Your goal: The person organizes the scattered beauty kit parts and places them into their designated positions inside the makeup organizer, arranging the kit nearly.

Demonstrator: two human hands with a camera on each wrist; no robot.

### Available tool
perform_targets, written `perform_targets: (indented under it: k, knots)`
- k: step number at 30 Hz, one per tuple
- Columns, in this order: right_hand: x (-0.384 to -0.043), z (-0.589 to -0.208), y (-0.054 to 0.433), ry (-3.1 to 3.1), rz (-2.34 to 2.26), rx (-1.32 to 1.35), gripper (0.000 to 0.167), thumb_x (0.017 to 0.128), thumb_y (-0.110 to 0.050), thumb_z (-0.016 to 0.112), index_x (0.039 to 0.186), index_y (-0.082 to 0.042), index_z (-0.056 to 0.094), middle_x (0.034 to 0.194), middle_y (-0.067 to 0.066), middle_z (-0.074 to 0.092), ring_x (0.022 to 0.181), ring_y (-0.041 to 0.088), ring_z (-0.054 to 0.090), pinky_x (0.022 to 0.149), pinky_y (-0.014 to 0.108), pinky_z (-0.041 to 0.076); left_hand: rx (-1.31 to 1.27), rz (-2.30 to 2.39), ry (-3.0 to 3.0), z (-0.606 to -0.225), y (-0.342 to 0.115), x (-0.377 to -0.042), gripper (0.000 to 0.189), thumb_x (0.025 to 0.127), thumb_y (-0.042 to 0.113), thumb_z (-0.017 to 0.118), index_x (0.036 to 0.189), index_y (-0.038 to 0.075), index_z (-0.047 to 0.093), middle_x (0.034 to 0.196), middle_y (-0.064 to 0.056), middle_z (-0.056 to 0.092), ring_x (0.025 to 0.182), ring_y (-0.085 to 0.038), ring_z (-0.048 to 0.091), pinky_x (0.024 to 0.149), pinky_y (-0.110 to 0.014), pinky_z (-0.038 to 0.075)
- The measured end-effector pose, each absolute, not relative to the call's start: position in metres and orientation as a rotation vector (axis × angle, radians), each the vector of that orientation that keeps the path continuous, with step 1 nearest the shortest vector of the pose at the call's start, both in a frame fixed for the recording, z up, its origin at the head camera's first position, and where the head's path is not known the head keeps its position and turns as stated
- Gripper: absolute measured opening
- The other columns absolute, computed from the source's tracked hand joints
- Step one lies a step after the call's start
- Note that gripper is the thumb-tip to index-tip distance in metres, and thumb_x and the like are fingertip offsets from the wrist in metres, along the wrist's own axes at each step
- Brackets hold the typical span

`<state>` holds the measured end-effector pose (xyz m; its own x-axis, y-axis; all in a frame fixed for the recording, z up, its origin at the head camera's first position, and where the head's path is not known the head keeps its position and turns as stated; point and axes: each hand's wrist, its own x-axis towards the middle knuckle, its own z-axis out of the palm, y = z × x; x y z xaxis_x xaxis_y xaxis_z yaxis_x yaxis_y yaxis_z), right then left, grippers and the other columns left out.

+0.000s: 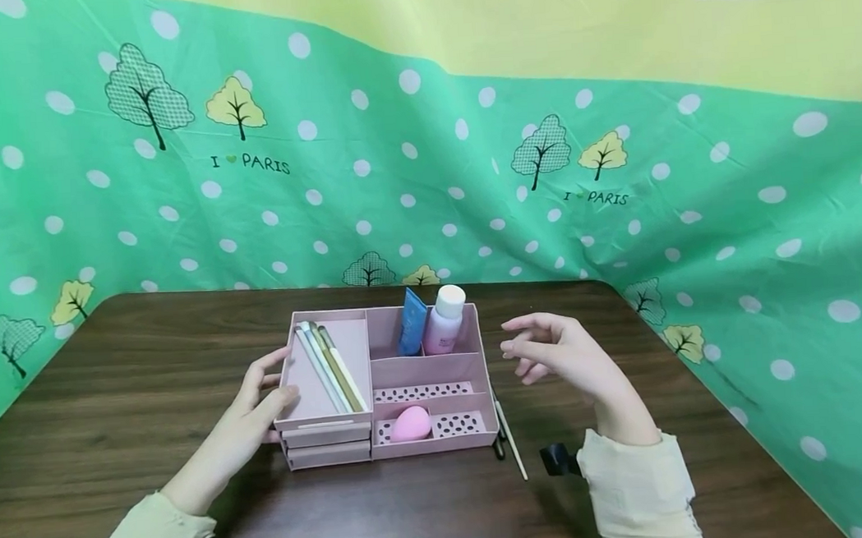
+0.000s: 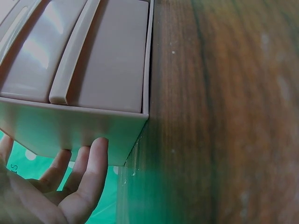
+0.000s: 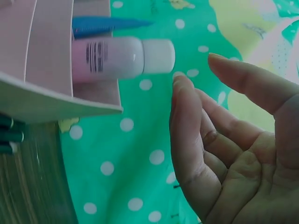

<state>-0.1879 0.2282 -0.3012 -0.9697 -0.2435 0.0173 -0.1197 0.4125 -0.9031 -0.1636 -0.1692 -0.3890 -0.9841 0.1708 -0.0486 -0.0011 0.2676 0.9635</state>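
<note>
A pink desk organizer with compartments and two small drawers stands on the table. My left hand rests against its left side, the thumb over the top edge and the fingertips along the side wall. My right hand hovers in the air right of the organizer, fingers loosely bent and holding nothing. In the back right compartment stand a blue tube and a pink bottle with a white cap. Several slim pens or brushes lie on the left top tray. A pink makeup sponge sits in the front compartment.
Close along the organizer's right side, a thin pale stick and dark pen-like sticks lie on the brown wooden table. A green polka-dot cloth hangs behind the table and along its sides.
</note>
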Motion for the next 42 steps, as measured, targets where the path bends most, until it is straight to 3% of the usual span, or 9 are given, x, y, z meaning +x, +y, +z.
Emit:
perform_targets:
  k: [7,14,28,42]
  knots:
    - [-0.192,-0.305,0.236,2.584,-1.542,-0.255,0.047,0.092,-0.015,0.068,0.13,0.009,0.053,0.102,0.022,0.07,0.069,0.016,0.067,0.067,0.035,0.06,0.172,1.829,2.401,-0.387,-0.17,-0.163,0.06,0.103,0.027,0.047,0.155,0.026,0.017,0.145,-0.023,0.028,0.102,-0.023,0.058,0.073,-0.035,0.055]
    - [-0.197,-0.31,0.241,2.602,-1.475,-0.205,0.049,0.092,-0.017,0.069,0.131,0.009,0.052,0.098,0.016,0.07,0.071,0.02,0.066,0.068,0.034,0.06,0.187,1.851,2.38,-0.387,-0.169,-0.163,0.06,0.103,0.025,0.047,0.155,0.025,0.017,0.144,-0.023,0.028,0.099,-0.02,0.059,0.073,-0.035,0.056]
    - [-0.206,-0.325,0.243,2.676,-1.271,-0.078,0.049,0.091,-0.022,0.071,0.128,0.007,0.056,0.1,0.016,0.068,0.073,0.019,0.065,0.068,0.033,0.059,0.191,1.85,2.392,-0.386,-0.169,-0.163,0.058,0.104,0.026,0.046,0.155,0.026,0.018,0.144,-0.023,0.028,0.103,-0.025,0.058,0.073,-0.035,0.056]
    - [-0.212,-0.339,0.242,2.583,-1.347,-0.06,0.048,0.09,-0.017,0.07,0.126,0.011,0.053,0.09,0.012,0.065,0.068,0.018,0.062,0.063,0.032,0.058,0.176,1.844,2.387,-0.388,-0.169,-0.165,0.059,0.104,0.027,0.046,0.155,0.027,0.017,0.144,-0.023,0.028,0.106,-0.027,0.057,0.074,-0.036,0.055]
